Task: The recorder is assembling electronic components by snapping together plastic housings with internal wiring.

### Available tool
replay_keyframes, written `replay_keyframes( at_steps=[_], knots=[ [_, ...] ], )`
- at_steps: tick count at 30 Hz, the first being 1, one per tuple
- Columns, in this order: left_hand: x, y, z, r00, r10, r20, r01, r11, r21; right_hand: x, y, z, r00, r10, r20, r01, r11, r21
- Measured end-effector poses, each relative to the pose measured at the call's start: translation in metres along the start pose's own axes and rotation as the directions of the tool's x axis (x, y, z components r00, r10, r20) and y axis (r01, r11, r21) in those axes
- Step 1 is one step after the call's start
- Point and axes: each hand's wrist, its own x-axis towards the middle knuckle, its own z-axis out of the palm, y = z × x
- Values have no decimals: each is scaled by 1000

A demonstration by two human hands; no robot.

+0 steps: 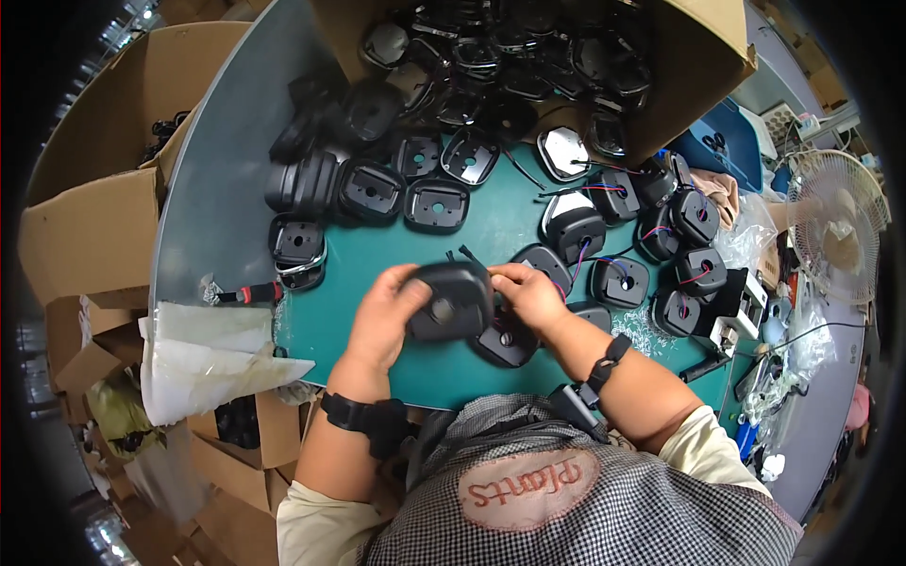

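My left hand (385, 307) is closed on a black plastic housing (453, 316), rounded-square with a round hole, held above the green mat. The thumb lies over its face. At the housing's right edge, my right hand (531, 294) has its fingers pinched together; what is between them is too small to make out. Thin black cable ends (462, 253) stick out just above the housing. Below and beside my right hand lie more black housings (505, 344), some with red and blue wires.
A large cardboard box (698, 47) full of black housings stands at the back. Several housings (438, 205) sit on the green mat (363, 259). A red-handled tool (250, 293) lies left. Rightward are a fan (835, 212) and a blue bin (722, 141). Cardboard boxes (90, 231) stand left.
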Motion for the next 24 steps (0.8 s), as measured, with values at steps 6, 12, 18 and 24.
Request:
replay_keyframes(
  at_steps=[6, 12, 18, 24],
  knots=[
    [4, -10, 4, 1000, -6, 17, 11, 938, -346, -11, 8, 3, 962, 93, 256, -87, 996, -36],
    [-2, -16, 3, 995, -93, 22, 93, 892, -442, -15, 7, 2, 957, 49, 284, -47, 999, -13],
    [-8, -44, 0, 965, -249, 84, 259, 852, -455, -14, 3, 6, 956, 78, 281, -96, 994, 48],
    [-11, -49, 7, 966, -223, 126, 257, 852, -457, -4, 14, -7, 993, 82, 83, -111, 877, 467]
  ],
)
